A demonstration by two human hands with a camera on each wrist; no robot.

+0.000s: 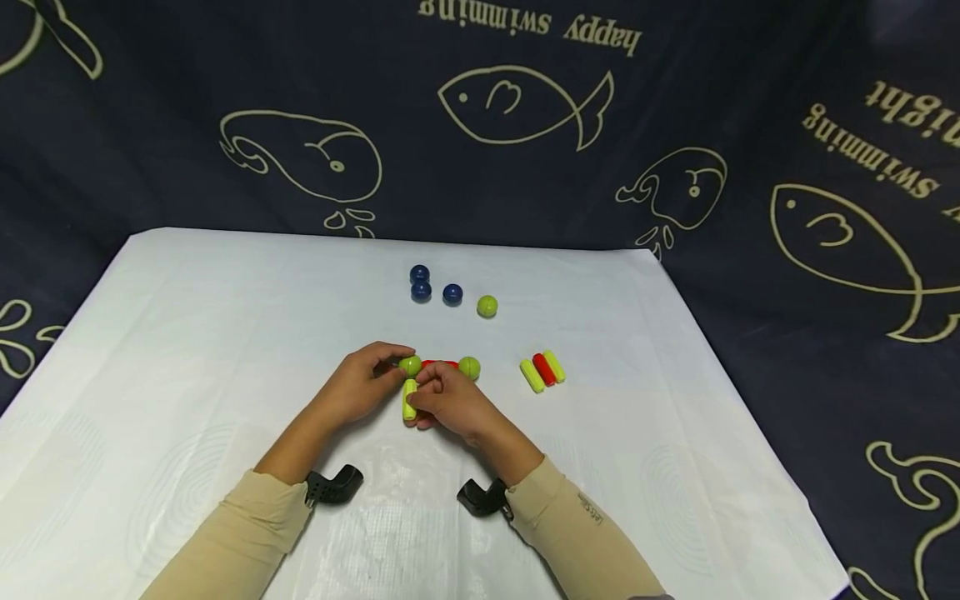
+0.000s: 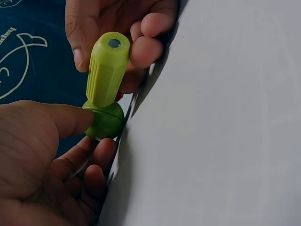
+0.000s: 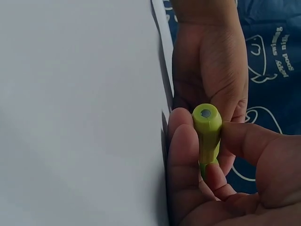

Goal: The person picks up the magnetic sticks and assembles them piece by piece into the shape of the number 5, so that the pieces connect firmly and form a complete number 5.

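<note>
My left hand (image 1: 362, 385) pinches a green ball (image 1: 410, 366) between thumb and fingers. A yellow-green magnetic rod (image 1: 408, 401) is held between the thumb and fingers of my right hand (image 1: 456, 406). In the left wrist view the rod (image 2: 108, 70) has one end against the ball (image 2: 106, 120), and a grey metal dot shows at its other end. The same rod (image 3: 208, 134) appears end-on in the right wrist view. Beyond my right fingers, a red rod (image 1: 441, 363) lies between the held ball and a second green ball (image 1: 469, 367), partly hidden.
Toward the back of the white table (image 1: 225, 308) lie three dark blue balls (image 1: 452, 294) and another green ball (image 1: 487, 306). Right of my hands, two yellow-green rods (image 1: 532, 376) flank a red rod (image 1: 543, 369). A dark fish-patterned cloth (image 1: 525, 192) hangs behind the table.
</note>
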